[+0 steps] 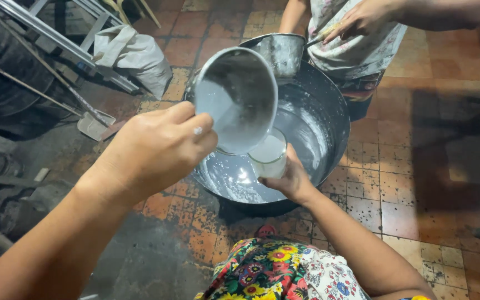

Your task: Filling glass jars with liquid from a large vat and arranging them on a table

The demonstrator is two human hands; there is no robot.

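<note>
Operator: Fingers (187,119) of the left hand (151,150) are clamping together on the rim of the metal pot (237,97), thumb on one side and the rest curling over the edge. No gap is showing between them and the metal.

Inspector: Orientation of the pot?

Operator: It is tilting steeply, mouth facing the camera and turning down toward the right. White liquid is lying along its lower inner wall. Its lip is hanging directly above the small cup (269,158), close to it; whether the two are touching cannot be told.

Inspector: And the cup?

Operator: The right hand (287,180) is gripping it from below and behind, fingers wrapping closed around its side. The cup is standing upright, holding white liquid, positioned over the large dark basin (334,105), whose floor is showing white residue.

Inspector: Which hand is nearer the cup?

Operator: The right, in full contact. The left is sitting up and to the left of it, joined only through the pot.

Inspector: Anything else in range?

Operator: A second person's hand (362,19) is working at a metal bucket (281,53) on the basin's far rim. A white sack (134,55) is lying on the tiled floor (418,183).
</note>
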